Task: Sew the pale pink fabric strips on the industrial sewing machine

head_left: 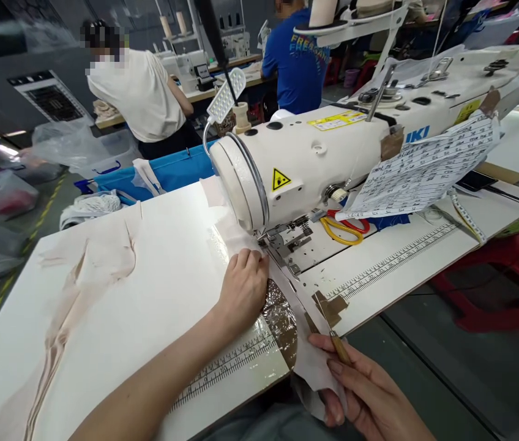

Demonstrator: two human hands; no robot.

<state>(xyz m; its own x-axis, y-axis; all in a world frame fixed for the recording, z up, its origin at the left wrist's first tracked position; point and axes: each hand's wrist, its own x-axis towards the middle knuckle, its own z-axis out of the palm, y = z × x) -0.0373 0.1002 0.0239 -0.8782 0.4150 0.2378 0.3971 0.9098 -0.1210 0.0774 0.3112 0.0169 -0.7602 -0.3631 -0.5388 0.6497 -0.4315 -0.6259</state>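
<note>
My left hand (pixel 245 285) is closed, its curled fingers pressing pale fabric (pixel 236 236) to the table beside the presser foot of a white sewing machine (pixel 296 162). From there a strip of the fabric runs toward me over a brown taped patch (pixel 282 324) and droops past the table edge. My right hand (pixel 360 386) holds an awl (pixel 339 348) by its wooden handle, the thin metal point aimed away from me. The same hand also pinches the hanging end of the fabric. My left fingertips are partly hidden.
Scissors (pixel 342 229) with yellow and red handles lie behind the needle plate. A handwritten sheet (pixel 418 171) hangs on the machine. More pale fabric (pixel 64 324) lies at left. A red stool (pixel 489 288) stands at right. Two people work at the back.
</note>
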